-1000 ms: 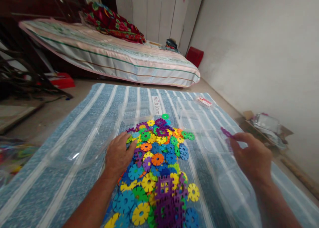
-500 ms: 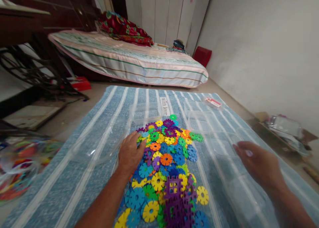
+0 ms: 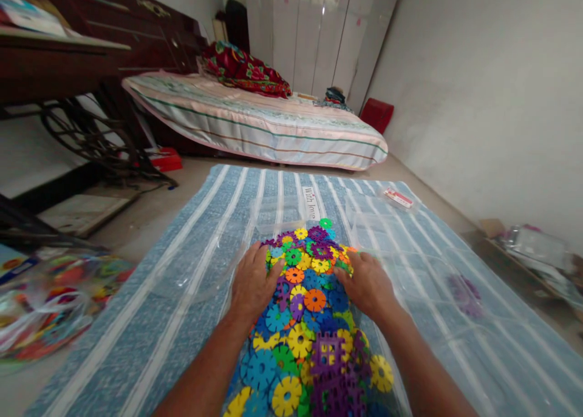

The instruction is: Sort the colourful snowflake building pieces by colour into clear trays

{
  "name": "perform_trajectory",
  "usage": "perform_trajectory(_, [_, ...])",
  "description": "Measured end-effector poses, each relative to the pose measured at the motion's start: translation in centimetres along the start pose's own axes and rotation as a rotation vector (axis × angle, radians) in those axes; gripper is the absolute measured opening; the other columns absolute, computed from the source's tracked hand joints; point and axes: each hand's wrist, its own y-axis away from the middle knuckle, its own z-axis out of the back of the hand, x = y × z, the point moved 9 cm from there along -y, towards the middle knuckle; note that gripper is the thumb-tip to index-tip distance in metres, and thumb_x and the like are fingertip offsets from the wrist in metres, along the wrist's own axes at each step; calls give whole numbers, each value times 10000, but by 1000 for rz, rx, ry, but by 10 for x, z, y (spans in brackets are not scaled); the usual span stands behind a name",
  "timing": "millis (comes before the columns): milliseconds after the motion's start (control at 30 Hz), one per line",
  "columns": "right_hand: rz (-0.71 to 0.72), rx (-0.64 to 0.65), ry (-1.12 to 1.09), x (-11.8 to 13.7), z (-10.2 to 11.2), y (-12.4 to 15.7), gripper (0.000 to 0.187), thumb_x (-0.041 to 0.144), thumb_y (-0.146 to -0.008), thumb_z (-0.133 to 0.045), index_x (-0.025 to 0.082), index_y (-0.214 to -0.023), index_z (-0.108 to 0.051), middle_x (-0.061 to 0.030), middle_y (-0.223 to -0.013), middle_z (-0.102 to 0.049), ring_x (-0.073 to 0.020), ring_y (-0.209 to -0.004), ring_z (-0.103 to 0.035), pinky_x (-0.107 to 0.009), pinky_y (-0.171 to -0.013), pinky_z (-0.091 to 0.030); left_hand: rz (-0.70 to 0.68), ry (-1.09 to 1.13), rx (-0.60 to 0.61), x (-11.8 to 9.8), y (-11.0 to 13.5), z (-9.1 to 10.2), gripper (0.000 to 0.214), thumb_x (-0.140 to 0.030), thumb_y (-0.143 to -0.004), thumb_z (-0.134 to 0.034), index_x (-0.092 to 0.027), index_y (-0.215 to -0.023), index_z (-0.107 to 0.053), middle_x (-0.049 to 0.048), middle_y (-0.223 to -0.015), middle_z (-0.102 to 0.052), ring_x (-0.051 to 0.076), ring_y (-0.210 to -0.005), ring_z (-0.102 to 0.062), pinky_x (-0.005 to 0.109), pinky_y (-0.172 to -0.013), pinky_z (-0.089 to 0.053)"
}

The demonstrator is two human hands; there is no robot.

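In the head view, your left hand [image 3: 255, 280] and right hand [image 3: 370, 283] lie loosely open, thumbs apart, flanking the pile of plastic pieces [image 3: 300, 339] along the worktop's [image 3: 127, 338] middle. Sweeping nearward could spill pieces; reaching toward the right edge could knock the clear bin [image 3: 423, 286].

Head-worn view (a lone camera), looking forward and down, striped cloth [image 3: 113, 332] close below, bed [image 3: 264, 125] farther off

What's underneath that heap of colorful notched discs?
Around the heap of notched discs, blue striped cloth shows. Whatever lies beneath is covered by the discs, and at the sides partly by the left hand and right hand.
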Motion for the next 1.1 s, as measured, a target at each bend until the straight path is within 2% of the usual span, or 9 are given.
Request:
perform_trajectory(133, [-122, -32, 52, -18, -8, -16, 567, 575, -886, -380, 170, -1256, -524, -176, -1126, -592, -327, -1087, -525, -410, -867, -391, 8, -30, 17, -1, 1, -3, 527, -507, -864, -425, -112, -1202, -509, 186, -1308, -512, 311, -1237, -456, 476, -1031, -372])
perform_trajectory(267, [-128, -13, 17, -26, -21, -21, 528, 556, -917, -321, 187, -1213, -557, -158, -1098, -616, -298, -1054, -555, -378, -830, -406, 6, -58, 52, -2, 0, -5, 538, -512, -870, -417, -98, -1199, -514, 197, -1300, -520, 318, -1237, -458, 485, -1018, -378])
perform_trajectory(433, [-11, -14, -56, -5, -24, -1, 429, 474, -939, -328, 205, -1131, -602, -118, -1071, -647, -247, -980, -605, -326, -798, -414, -65, -34, 15, -8, -3, 4, 479, -505, -879, -411, -113, -1104, -570, 178, -1187, -601, 302, -1125, -546, 455, -970, -431])
perform_trajectory(600, [41, -71, -17, 17, -7, 11, 400, 438, -944, -330, 210, -1139, -595, -106, -1021, -665, -240, -912, -632, -321, -751, -413, -83, 15, -69, -9, -6, 12, 453, -485, -888, -405, -103, -1046, -592, 172, -1070, -649, 294, -1040, -585, 453, -939, -454])
perform_trajectory(667, [71, -103, -14, 25, 2, 1, 392, 436, -944, -331, 213, -1133, -593, -100, -1017, -658, -235, -923, -622, -311, -750, -409, -69, 18, -71, -7, -6, 10, 482, -487, -886, -409, -82, -1085, -580, 195, -1148, -616, 302, -1118, -549, 453, -978, -432])
perform_trajectory(767, [154, -90, -38, 39, 5, -29, 376, 430, -950, -327, 219, -1093, -603, -85, -1031, -639, -215, -980, -589, -287, -790, -401, -39, 6, -15, -4, -4, 2, 541, -505, -873, -424, -62, -1158, -546, 218, -1265, -546, 316, -1215, -484, 464, -1021, -400])
perform_trajectory(867, [178, -63, -33, 46, -1, -69, 369, 413, -945, -355, 185, -1101, -599, -102, -1090, -611, -208, -1051, -547, -282, -870, -379, -31, 1, 42, -3, -2, -5, 538, -501, -871, -428, -85, -1199, -520, 199, -1280, -544, 315, -1215, -488, 483, -1017, -399])
perform_trajectory(967, [167, -47, -24, 49, -11, -102, 399, 430, -933, -386, 154, -1144, -582, -123, -1130, -589, -214, -1100, -512, -293, -913, -359, -50, 14, 39, -5, 0, -3, 505, -492, -871, -431, -109, -1187, -522, 178, -1257, -566, 309, -1199, -501, 483, -1005, -408])
perform_trajectory(1100, [174, 0, -17, 54, -27, -120, 480, 485, -927, -381, 158, -1244, -532, -129, -1192, -563, -218, -1112, -499, -308, -907, -359, -74, 29, 10, -9, 1, 5, 460, -488, -868, -440, -131, -1142, -537, 160, -1199, -595, 297, -1137, -537, 466, -961, -439])
